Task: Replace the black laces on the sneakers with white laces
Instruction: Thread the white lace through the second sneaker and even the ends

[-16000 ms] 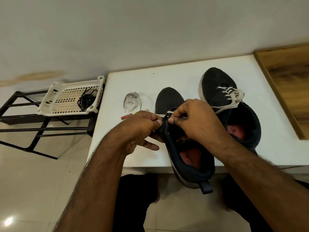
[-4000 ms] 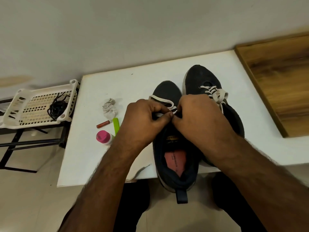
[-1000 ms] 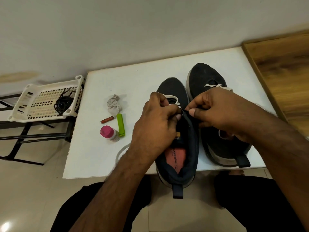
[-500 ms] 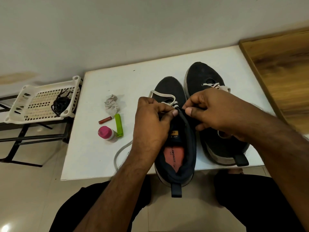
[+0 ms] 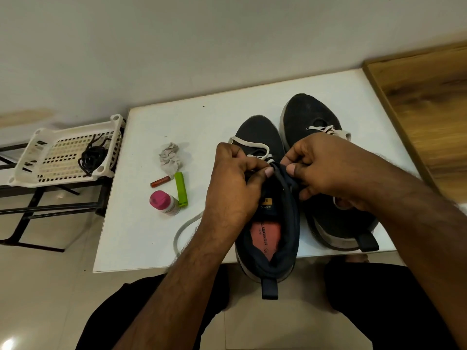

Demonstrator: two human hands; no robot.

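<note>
Left hand: fingers curled, pinching white lace at near sneaker eyelets.
Right hand: grips that sneaker's tongue.
Heel: overhangs table front edge.
Second sneaker: just right, touching.

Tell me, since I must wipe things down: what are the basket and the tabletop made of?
Basket: seemingly moulded plastic, white to cream, with perforated walls and rounded corner posts. Tabletop: smooth matt white, probably laminate or painted board; its core is hidden.
</note>
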